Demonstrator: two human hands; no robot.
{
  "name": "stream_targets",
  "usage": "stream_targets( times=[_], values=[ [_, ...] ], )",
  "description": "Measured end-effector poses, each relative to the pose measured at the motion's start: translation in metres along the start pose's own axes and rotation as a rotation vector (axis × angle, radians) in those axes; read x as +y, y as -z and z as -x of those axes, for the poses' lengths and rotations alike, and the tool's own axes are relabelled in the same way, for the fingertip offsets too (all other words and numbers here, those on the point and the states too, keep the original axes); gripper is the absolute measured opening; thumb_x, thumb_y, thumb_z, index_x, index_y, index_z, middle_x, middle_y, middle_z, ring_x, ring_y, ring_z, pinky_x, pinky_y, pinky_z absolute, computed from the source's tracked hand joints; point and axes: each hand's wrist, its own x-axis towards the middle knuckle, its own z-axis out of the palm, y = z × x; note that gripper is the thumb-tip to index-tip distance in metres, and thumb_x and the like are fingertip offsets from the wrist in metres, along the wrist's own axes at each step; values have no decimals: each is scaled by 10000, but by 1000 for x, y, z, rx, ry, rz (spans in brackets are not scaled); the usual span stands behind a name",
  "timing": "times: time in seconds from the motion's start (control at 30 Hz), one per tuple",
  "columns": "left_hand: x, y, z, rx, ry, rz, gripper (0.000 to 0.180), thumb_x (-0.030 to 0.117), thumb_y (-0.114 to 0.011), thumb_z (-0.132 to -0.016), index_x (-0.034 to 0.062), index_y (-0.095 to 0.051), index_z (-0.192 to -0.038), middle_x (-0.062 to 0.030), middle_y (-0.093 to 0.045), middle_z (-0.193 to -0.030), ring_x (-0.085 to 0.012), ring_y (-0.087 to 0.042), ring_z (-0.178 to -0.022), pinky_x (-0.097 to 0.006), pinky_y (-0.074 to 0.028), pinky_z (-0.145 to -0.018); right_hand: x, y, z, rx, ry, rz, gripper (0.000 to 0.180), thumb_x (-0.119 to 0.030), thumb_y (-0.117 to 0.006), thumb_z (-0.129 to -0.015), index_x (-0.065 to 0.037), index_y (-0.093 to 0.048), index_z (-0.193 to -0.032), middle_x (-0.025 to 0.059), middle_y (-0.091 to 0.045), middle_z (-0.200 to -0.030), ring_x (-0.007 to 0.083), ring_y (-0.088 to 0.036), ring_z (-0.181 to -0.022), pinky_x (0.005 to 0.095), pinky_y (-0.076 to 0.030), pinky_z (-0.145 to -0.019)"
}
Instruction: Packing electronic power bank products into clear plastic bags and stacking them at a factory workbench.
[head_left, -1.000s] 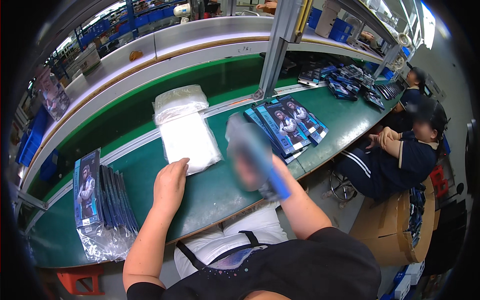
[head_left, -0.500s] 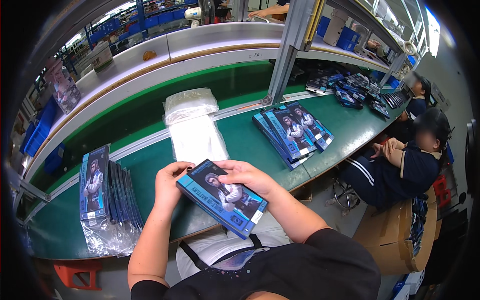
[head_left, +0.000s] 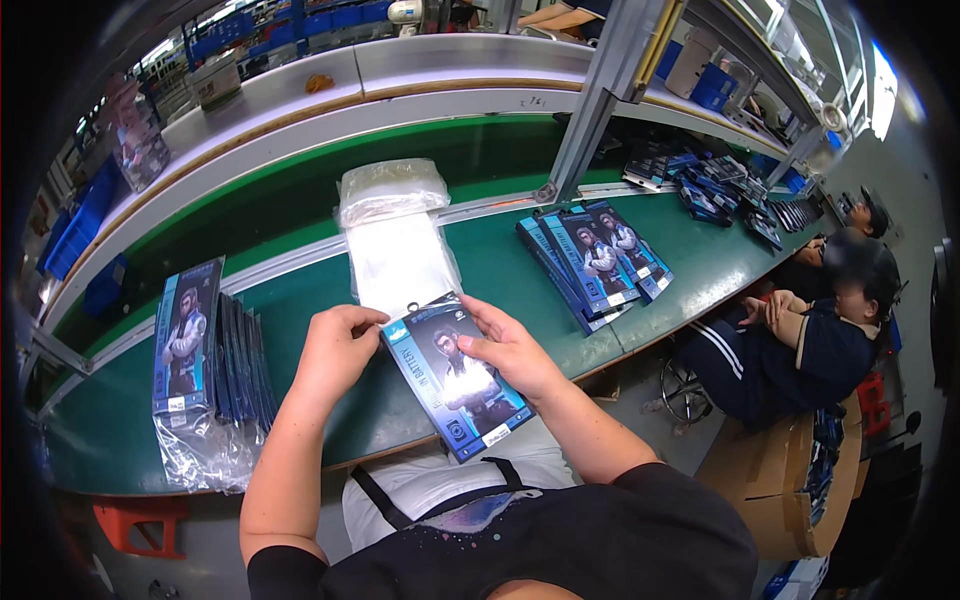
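A flat blue-and-black retail box with a printed figure is tilted in front of me. My right hand grips its right edge, thumb on the front and fingers behind. At the upper left corner, my left hand has thumb and fingertips pinched together; whatever lies between them is too small to make out. Just beyond the box lies a stack of clear plastic bags, its far end bunched. Left of my left arm, several similar boxes lean in a row, with clear film at their lower ends.
More boxes lie overlapping on the green table at right. A larger heap is farther along. Above the back edge runs a white shelf with a metal post. A seated person is at right, near a carton.
The box has turned, showing more of its front face, and its upper end has risen. My right hand has moved up with it. My left hand stays by its upper left corner.
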Motion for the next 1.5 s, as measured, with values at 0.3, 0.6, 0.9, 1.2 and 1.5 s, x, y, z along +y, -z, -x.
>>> stream_targets(
  times=[0.3,0.6,0.9,1.2,1.5],
  values=[
    [13,-15,35,61,-221,-114,349,-48,-603,-780,31,-625,-1119,-130,-638,-872,-176,-619,-741,-289,-502,-669,-3,-22,15,298,-6,98,313,-59,-642,-859,83,-493,-1095,136,-618,-978,123,-617,-813,244,-519,-703],
    [24,-40,50,96,431,1386,317,154,-666,-864,-27,-571,-1107,-98,-651,-970,-163,-644,-848,-296,-528,-766,2,-24,24,127,-70,146,160,-92,-698,-839,-8,-567,-802,23,-621,-720,62,-565,-633,196,-447,-578],
    [22,-26,30,236,278,1458,310,95,-654,-860,-63,-559,-1108,-138,-646,-1015,-208,-646,-895,-340,-529,-789,-35,-36,23,-183,91,396,1098,56,-790,-618,-39,-126,-1488,146,-609,-1097,186,-613,-977,300,-499,-830],
    [60,-31,64,-472,229,1445,395,267,-551,-951,-68,-542,-1160,-183,-607,-1112,-272,-625,-1018,-392,-510,-929,-49,-41,33,357,818,403,312,109,-433,-840,45,-538,-1127,152,-600,-1019,186,-605,-852,286,-488,-780],
    [63,-33,65,-430,364,1451,497,368,-430,-992,12,-443,-1339,-139,-599,-1133,-154,-593,-1008,-300,-476,-860,-48,-77,40,-324,700,776,183,67,-602,-707,-16,-571,-867,93,-591,-766,219,-563,-614,324,-449,-580]
  ],
)
